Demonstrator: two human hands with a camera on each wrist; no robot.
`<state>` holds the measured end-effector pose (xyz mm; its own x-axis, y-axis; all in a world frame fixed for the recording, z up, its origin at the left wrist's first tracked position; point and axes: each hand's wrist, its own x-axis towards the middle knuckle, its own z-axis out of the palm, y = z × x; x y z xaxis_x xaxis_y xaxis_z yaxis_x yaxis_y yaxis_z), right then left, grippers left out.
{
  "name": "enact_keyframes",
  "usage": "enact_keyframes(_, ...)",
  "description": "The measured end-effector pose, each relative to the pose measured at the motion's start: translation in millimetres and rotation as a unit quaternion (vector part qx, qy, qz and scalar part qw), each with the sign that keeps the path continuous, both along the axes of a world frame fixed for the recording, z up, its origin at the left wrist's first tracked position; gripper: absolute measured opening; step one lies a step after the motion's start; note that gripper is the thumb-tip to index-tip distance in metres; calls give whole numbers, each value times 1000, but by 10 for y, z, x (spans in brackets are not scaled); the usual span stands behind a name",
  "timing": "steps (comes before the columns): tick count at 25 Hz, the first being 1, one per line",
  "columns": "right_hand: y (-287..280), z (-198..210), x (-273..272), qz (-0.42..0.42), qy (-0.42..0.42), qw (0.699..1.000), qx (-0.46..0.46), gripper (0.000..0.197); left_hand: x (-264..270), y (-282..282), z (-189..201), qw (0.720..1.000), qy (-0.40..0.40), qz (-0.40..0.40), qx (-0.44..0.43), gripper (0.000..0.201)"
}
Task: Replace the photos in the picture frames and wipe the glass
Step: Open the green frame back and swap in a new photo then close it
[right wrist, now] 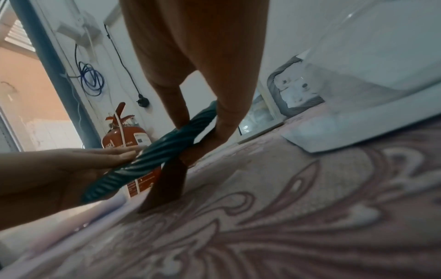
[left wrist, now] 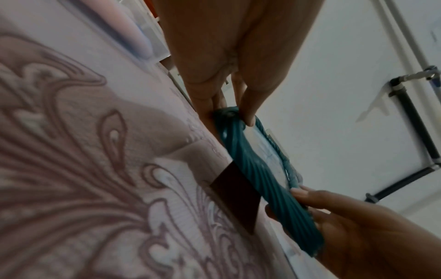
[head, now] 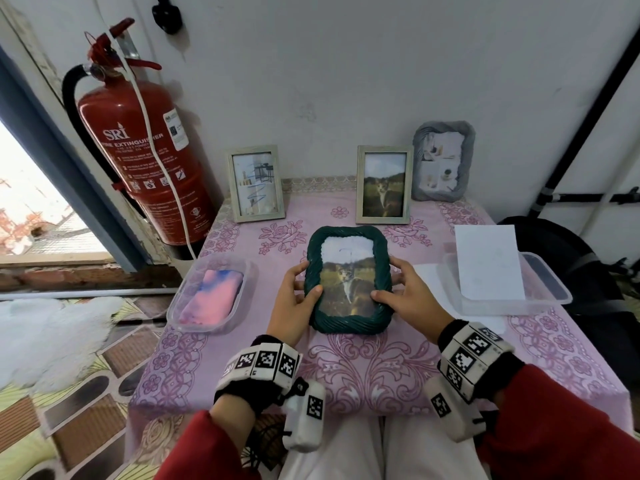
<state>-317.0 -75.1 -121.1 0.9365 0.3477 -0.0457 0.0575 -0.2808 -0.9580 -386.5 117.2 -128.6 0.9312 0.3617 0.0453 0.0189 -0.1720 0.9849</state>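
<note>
A dark green ribbed picture frame [head: 348, 233] with a cat photo [head: 346, 289] in it is tilted over the middle of the pink tablecloth [head: 374, 372]. The top of its window shows white. My left hand [head: 306, 289] grips its left side, thumb on the front. My right hand [head: 388, 294] grips the right side the same way. In the left wrist view the frame [left wrist: 250, 169] leans on its dark back stand [left wrist: 236, 198], which touches the cloth. The right wrist view shows the frame [right wrist: 152, 158] edge-on between both hands.
Two pale wooden frames [head: 256, 183] [head: 383, 184] and a grey frame [head: 443, 161] stand at the table's back. A clear tub with a pink-blue cloth [head: 207, 296] sits left. Another tub [head: 550, 285] with a white sheet [head: 490, 265] sits right. A fire extinguisher [head: 145, 157] hangs at left.
</note>
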Motion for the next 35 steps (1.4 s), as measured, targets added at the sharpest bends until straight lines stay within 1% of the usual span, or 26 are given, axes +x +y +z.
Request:
enact_keyframes(2,5,-61,31,2,-41,997,-59,69,-11,8,-37,999,23,-14,31,57)
enact_keyframes(5,-15,-121,99,9,-82,990,-112,73,-8,45,-84,993,67,-18,95,64)
enact_keyframes(9,-33,-202,151,29,-62,985,-158,76,14,94,-129,975,111,-12,193,64)
enact_keyframes(12,-44,-229,169,37,-42,984,-168,76,26,101,-148,969,137,-11,207,63)
enact_keyframes(15,-84,-216,191,32,-51,975,-213,76,52,72,-153,952,179,12,247,61)
enact_keyframes(19,-89,-194,173,32,-63,974,-217,77,85,15,-164,938,209,26,276,61)
enact_keyframes(22,-101,-164,168,44,-68,973,-215,77,57,55,-145,940,212,17,268,62)
enact_keyframes(25,-134,-128,169,60,-72,973,-211,75,11,94,-97,962,177,6,210,56)
enact_keyframes(27,-140,-125,163,70,-78,972,-208,71,-43,152,4,980,116,19,160,40)
enact_keyframes(29,-146,-133,159,72,-81,973,-205,67,-100,299,170,986,50,59,147,19)
enact_keyframes(30,-143,-133,164,74,-84,972,-206,66,-123,422,256,983,27,92,154,16)
enact_keyframes(32,-143,-130,163,77,-88,971,-209,66,-174,738,400,966,15,163,201,20)
enact_keyframes(33,-141,-124,163,77,-91,970,-210,66,-193,919,453,953,32,182,242,19)
enact_keyframes(34,-141,-123,160,77,-93,970,-211,66,-209,1102,471,939,72,178,286,15)
enact_keyframes(35,-138,-123,157,76,-96,970,-211,66,-226,1274,469,924,128,151,327,16)
